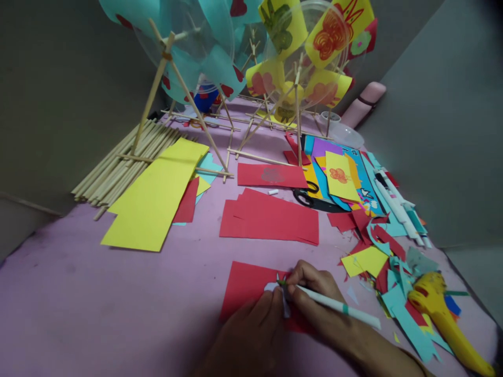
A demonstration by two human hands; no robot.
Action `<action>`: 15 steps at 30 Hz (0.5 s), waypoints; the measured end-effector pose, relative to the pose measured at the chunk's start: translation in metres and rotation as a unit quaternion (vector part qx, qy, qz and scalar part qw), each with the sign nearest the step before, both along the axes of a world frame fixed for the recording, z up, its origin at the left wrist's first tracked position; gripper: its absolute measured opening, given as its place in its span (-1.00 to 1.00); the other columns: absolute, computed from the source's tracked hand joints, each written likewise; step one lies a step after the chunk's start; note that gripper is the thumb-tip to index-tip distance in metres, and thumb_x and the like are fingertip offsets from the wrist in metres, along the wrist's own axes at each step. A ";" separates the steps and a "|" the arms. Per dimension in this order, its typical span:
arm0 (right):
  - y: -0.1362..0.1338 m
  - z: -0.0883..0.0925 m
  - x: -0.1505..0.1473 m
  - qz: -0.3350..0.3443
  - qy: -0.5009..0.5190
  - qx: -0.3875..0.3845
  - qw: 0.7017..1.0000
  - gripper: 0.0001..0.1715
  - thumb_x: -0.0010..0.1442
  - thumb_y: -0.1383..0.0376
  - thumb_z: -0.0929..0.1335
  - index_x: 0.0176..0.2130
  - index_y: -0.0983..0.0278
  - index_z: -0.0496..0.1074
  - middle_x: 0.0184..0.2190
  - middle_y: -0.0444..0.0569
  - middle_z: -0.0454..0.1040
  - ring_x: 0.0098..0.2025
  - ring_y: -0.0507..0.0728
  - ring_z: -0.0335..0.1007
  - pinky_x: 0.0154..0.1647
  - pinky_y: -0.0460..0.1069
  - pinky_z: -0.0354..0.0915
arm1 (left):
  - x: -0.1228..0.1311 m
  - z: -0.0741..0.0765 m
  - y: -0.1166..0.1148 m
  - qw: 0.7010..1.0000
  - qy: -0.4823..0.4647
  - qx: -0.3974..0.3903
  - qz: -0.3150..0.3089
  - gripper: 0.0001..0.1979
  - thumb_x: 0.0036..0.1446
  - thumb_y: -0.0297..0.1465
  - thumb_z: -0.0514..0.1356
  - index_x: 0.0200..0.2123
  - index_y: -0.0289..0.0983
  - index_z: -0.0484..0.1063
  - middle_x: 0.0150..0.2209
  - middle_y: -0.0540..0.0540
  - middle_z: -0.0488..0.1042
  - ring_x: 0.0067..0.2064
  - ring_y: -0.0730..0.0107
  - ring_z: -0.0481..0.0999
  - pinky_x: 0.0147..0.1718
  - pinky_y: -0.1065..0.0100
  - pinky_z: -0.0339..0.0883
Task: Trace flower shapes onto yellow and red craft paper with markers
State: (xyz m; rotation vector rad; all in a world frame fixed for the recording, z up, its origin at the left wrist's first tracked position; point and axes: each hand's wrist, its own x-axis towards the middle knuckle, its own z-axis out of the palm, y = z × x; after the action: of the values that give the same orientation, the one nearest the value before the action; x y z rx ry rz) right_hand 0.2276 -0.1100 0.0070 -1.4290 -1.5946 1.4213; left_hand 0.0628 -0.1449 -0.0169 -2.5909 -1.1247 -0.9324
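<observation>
My right hand [316, 293] is closed around a white marker pen [334, 303] with a green band. Its green tip touches a small pale paper cutout [271, 286] on a red card [241, 285]. With fingers bunched together, my left hand [257, 327] presses the cutout down against the card; its thumb side is partly hidden. Just beyond lie stacked red paper strips [271, 220] and another red strip [251, 174] with a grey drawing. Black-handled scissors [304, 196] rest beside that strip, near a small white cap [273, 192].
Yellow paper strips [153, 196] and a bundle of wooden sticks [118, 162] lie left. Stick-framed wheels with blue paper [216, 68] and yellow paper [320, 47] stand at the back. Paper scraps [365, 262], markers [396, 207] and a yellow glue gun [444, 314] crowd the right.
</observation>
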 end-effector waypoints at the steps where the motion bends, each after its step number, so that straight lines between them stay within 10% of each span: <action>1: 0.000 0.000 -0.001 0.001 -0.001 0.003 1.000 -0.90 0.03 0.34 0.25 -0.51 0.22 0.21 -0.68 -0.21 0.32 -0.64 -0.02 0.17 -0.62 -0.13 0.11 | 0.000 0.001 0.000 1.000 0.008 -0.003 -0.005 -0.64 0.23 -0.65 -0.17 -0.14 -0.44 0.40 -0.23 -0.09 0.60 -0.18 0.38 0.56 -0.23 0.44 0.40; 15: -0.005 -0.008 0.000 0.037 -0.041 0.039 0.998 -0.89 0.10 0.33 0.24 -0.47 0.21 0.21 -0.66 -0.18 0.36 -0.65 0.00 0.20 -0.62 -0.12 0.14 | -0.001 0.003 -0.006 0.998 0.047 -0.030 -0.015 -0.61 0.26 -0.61 -0.15 -0.13 -0.42 0.47 -0.14 -0.13 0.58 -0.07 0.30 0.50 -0.08 0.36 0.34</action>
State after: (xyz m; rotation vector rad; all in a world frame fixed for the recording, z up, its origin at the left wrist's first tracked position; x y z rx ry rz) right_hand 0.2275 -0.1147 -0.0010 -1.4119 -1.7507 1.3418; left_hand 0.0614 -0.1507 -0.0144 -2.6751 -1.1091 -0.7866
